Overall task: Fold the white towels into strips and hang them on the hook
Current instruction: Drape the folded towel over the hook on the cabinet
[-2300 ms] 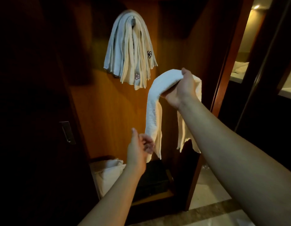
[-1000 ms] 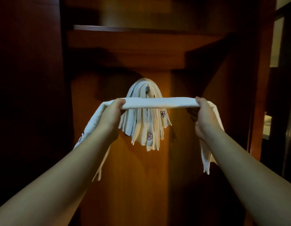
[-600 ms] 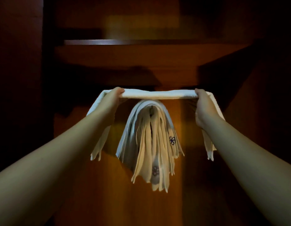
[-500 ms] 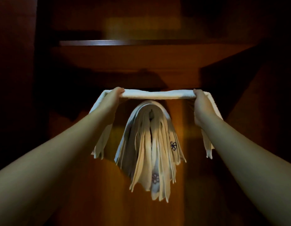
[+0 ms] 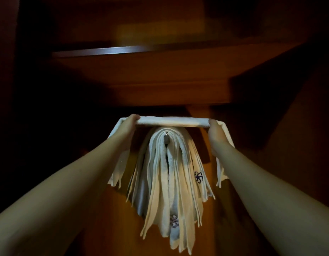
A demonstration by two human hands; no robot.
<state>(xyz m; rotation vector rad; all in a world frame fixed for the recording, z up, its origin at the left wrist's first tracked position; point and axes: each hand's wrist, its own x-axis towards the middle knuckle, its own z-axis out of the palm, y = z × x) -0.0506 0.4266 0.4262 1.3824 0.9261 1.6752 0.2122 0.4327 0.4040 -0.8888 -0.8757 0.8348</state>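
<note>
I hold a white towel strip (image 5: 172, 121) stretched level between both hands, its two ends hanging down outside my wrists. My left hand (image 5: 127, 128) grips its left part and my right hand (image 5: 214, 134) grips its right part. The strip hovers just above a small metal hook (image 5: 166, 138) on the wooden back panel. Several folded white towels (image 5: 169, 182) hang over that hook in a thick bundle, two with dark embroidered flower marks.
A wooden shelf (image 5: 141, 71) juts out close above the strip. Dark wardrobe walls close in on the left and right. The wooden back panel (image 5: 108, 218) runs down behind the hanging bundle.
Both hands have kept the strip taut and brought it closer to the hook. The hook tip, hidden before, now shows under the strip.
</note>
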